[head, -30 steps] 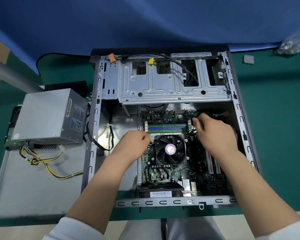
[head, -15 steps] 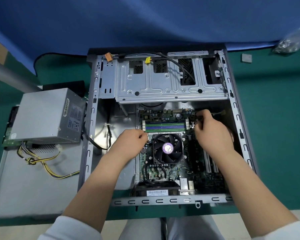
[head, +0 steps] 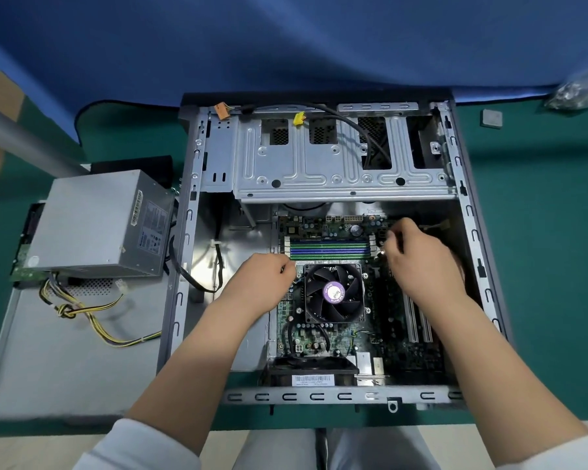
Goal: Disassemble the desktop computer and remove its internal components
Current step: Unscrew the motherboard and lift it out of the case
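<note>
Green matting under the open computer case; my left hand and right hand, fingers curled, work the RAM slots' end latches; grip unclear. I'd press both outward evenly.

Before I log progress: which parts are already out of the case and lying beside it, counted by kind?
Power supply: 1
Flat metal side panel under it: 1
Green circuit board, only its edge showing beneath the supply: 1
Small grey square part on the mat: 1
Clear bag, contents blurred: 1
Total: 5
</note>
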Motion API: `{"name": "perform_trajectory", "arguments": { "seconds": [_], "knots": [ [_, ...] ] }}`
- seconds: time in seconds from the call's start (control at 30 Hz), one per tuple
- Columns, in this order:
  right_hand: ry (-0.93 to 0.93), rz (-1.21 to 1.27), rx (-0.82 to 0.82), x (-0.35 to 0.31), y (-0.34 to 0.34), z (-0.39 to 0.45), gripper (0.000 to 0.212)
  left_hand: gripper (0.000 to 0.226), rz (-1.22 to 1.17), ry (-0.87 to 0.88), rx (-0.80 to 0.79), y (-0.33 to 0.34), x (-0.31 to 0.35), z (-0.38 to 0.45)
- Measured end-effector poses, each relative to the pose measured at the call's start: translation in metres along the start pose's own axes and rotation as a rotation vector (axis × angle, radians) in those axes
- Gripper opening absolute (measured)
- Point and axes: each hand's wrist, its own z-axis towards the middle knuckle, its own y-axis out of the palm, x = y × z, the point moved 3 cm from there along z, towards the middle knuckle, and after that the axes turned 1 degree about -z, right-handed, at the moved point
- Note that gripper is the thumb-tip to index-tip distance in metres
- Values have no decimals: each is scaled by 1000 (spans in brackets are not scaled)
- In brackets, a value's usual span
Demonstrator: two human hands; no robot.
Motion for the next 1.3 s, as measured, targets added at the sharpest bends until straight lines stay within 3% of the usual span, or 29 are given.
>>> {"name": "perform_trajectory", "arguments": {
  "seconds": [0.2,0.83,0.9,1.0,1.1,1.2,1.3],
  "knots": [
    [57,139,-51,5,2,-3,20,36,-8,-10,-13,-1,0,-1],
    [68,138,-29,-1,-18,-14,11,29,-42,-60,-36,-2,1,-5],
    [70,203,-47,-2,-22,-18,11,27,-68,-80,-14,-4,5,-8],
    [64,329,-74,-7,-30,-25,11,47,-105,-58,90,-13,9,-10],
    [58,463,-67,-14,-41,-29,14,38,-137,5,142,-27,16,-16],
    [87,649,-98,-25,-54,-32,16,29,-277,91,93,-34,30,-28],
    [111,817,-166,-38,-65,-37,15,24,-614,116,-27,-37,47,-39]
  ]
}}
